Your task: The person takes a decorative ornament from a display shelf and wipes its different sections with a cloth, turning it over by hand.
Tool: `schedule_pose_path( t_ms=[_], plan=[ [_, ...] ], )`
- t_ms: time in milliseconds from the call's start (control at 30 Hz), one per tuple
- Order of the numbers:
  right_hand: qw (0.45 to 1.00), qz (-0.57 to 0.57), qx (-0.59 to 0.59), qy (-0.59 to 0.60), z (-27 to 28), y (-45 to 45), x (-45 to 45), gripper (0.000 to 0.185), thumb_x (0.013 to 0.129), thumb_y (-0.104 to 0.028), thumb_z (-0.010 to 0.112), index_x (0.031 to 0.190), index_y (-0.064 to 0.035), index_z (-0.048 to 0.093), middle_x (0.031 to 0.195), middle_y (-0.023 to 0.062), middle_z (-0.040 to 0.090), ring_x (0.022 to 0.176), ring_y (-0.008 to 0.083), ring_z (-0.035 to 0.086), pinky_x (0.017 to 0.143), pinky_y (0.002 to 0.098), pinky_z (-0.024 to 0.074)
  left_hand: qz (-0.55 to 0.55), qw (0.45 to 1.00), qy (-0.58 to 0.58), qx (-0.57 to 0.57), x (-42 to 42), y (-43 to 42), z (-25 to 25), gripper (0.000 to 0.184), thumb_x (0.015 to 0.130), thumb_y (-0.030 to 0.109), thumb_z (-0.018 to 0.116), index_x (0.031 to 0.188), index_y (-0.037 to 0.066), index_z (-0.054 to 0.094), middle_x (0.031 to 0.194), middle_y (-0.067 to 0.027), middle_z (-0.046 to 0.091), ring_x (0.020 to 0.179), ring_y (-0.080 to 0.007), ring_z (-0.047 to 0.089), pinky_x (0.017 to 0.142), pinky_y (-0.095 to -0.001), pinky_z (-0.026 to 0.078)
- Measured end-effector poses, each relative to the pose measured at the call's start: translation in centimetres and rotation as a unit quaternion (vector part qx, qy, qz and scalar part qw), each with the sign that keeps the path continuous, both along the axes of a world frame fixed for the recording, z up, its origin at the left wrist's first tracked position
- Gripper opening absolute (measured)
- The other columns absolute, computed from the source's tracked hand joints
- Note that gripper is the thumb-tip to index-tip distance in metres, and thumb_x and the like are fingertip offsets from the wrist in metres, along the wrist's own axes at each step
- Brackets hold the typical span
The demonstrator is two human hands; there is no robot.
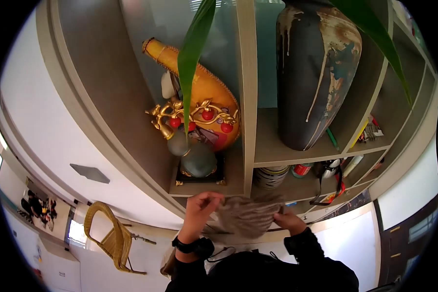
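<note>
A brownish-grey cloth point(248, 216) hangs between my two hands in front of the shelf unit's lower edge. My left hand point(200, 211) pinches its upper left corner, with a dark band on the wrist. My right hand point(289, 221) grips the cloth's right side, fingers closed. Just above the cloth, a grey-green gourd ornament point(198, 159) stands on a small black base with gold feet point(199, 181). Gold branches with red fruits point(208, 115) rise beside it. Behind them leans an orange gourd-shaped vessel point(211, 90).
A tall dark vase point(314, 78) stands in the right compartment. Below it are a striped jar point(271, 176), a red-labelled can point(301, 170) and a black strap point(320, 190). Green leaves point(192, 53) hang in front. A wicker chair point(113, 238) stands at the lower left.
</note>
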State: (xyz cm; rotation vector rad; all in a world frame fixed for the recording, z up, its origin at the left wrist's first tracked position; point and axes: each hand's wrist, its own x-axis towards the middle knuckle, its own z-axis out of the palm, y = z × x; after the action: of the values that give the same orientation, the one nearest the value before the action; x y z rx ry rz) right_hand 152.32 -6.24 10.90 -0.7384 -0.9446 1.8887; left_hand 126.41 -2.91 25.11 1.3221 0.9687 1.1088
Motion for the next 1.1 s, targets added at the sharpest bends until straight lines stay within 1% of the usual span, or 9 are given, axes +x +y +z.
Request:
schedule_pose_path(
  t_ms=[167, 333, 433, 533, 600, 733, 833, 1000, 1100],
  plan=[
    [0.980, -0.052, 0.113, 0.154, 6.4, 0.9, -5.1, 0.047, 0.084, -0.019, 0.045, 0.123, -0.0027, 0.025, 0.117, 0.0060, 0.039, 0.105, 0.0154, 0.038, 0.088, 0.0295, 0.0309, -0.037, 0.988, -0.145, 0.034, 1.8, 1.0, -2.6, 0.027, 0.077, 0.008, 0.052, 0.103, 0.000, 0.047, 0.102, -0.0078, 0.049, 0.083, -0.0108, 0.048, 0.072, -0.0230, 0.038],
    [0.991, -0.067, 0.064, 0.093, 7.8, 2.6, -9.2, 0.048, 0.085, -0.027, 0.043, 0.123, -0.0041, 0.025, 0.118, 0.0035, 0.037, 0.106, 0.0128, 0.036, 0.087, 0.0265, 0.0305, 0.004, 0.967, 0.120, 0.223, 2.8, 1.4, -3.7, 0.066, 0.061, 0.016, 0.069, 0.116, 0.002, 0.036, 0.100, -0.0102, 0.049, 0.093, -0.0176, 0.048, 0.079, -0.0281, 0.038],
    [0.997, -0.027, 0.063, 0.047, 8.0, 3.3, -9.9, 0.044, 0.085, -0.026, 0.044, 0.120, -0.0030, 0.031, 0.112, 0.0044, 0.043, 0.101, 0.0118, 0.041, 0.083, 0.0251, 0.0335, 0.004, 0.985, 0.114, 0.133, 0.0, 2.2, -5.5, 0.056, 0.061, 0.009, 0.066, 0.110, 0.000, 0.041, 0.089, -0.0110, 0.054, 0.084, -0.0173, 0.053, 0.073, -0.0276, 0.042],
    [0.966, 0.072, 0.158, -0.189, 8.8, 4.1, -10.2, 0.038, 0.084, -0.023, 0.046, 0.115, -0.0027, 0.037, 0.102, 0.0050, 0.048, 0.091, 0.0119, 0.046, 0.078, 0.0249, 0.0376, 0.075, 0.981, 0.132, 0.125, -2.3, 1.4, -5.9, 0.036, 0.064, 0.005, 0.060, 0.097, -0.002, 0.048, 0.070, -0.0074, 0.056, 0.070, -0.0176, 0.054, 0.065, -0.0265, 0.044],
    [0.947, -0.064, 0.257, -0.183, 9.3, 4.6, -11.3, 0.032, 0.083, -0.022, 0.047, 0.108, -0.0024, 0.042, 0.092, 0.0047, 0.051, 0.082, 0.0120, 0.049, 0.072, 0.0249, 0.0401, 0.147, 0.963, -0.155, -0.165, -4.5, 0.8, -5.1, 0.029, 0.068, 0.001, 0.054, 0.096, -0.002, 0.048, 0.075, -0.0066, 0.055, 0.069, -0.0167, 0.052, 0.064, -0.0257, 0.043],
    [0.853, -0.229, 0.338, -0.326, 10.9, 8.3, -13.4, 0.045, 0.075, -0.021, 0.058, 0.112, -0.0034, 0.037, 0.097, 0.0113, 0.048, 0.090, 0.0199, 0.048, 0.078, 0.0296, 0.0380, 0.280, 0.935, -0.214, -0.023, -6.1, 1.8, -7.2, 0.027, 0.073, -0.003, 0.046, 0.100, -0.001, 0.045, 0.076, -0.0046, 0.053, 0.067, -0.0159, 0.052, 0.059, -0.0241, 0.043],
    [0.767, -0.311, 0.418, -0.375, 9.5, 12.4, -16.0, 0.064, 0.069, -0.018, 0.064, 0.119, -0.0034, 0.028, 0.112, 0.0170, 0.037, 0.104, 0.0278, 0.039, 0.087, 0.0342, 0.0328, 0.339, 0.918, -0.172, 0.114, -4.5, 3.6, -6.1, 0.035, 0.070, -0.001, 0.047, 0.105, -0.001, 0.042, 0.098, -0.0102, 0.048, 0.087, -0.0189, 0.047, 0.078, -0.0289, 0.037],
    [0.780, -0.280, 0.423, -0.367, 8.9, 13.6, -17.1, 0.082, 0.063, -0.014, 0.068, 0.125, -0.0045, 0.016, 0.122, 0.0190, 0.023, 0.113, 0.0333, 0.028, 0.092, 0.0370, 0.0275, 0.338, 0.858, 0.134, 0.363, -2.9, 6.6, -1.6, 0.056, 0.068, -0.003, 0.045, 0.121, 0.005, 0.031, 0.119, -0.0173, 0.032, 0.110, -0.0310, 0.032, 0.090, -0.0337, 0.028],
    [0.780, -0.277, 0.417, -0.375, 8.2, 13.9, -17.4, 0.086, 0.060, -0.010, 0.068, 0.127, -0.0063, 0.014, 0.123, 0.0194, 0.022, 0.114, 0.0344, 0.026, 0.093, 0.0377, 0.0278, 0.274, 0.891, 0.231, 0.281, -1.3, 8.6, -1.7, 0.069, 0.061, -0.006, 0.050, 0.124, 0.016, 0.032, 0.127, -0.0297, 0.013, 0.119, -0.0423, 0.014, 0.094, -0.0393, 0.022]
  ],
)
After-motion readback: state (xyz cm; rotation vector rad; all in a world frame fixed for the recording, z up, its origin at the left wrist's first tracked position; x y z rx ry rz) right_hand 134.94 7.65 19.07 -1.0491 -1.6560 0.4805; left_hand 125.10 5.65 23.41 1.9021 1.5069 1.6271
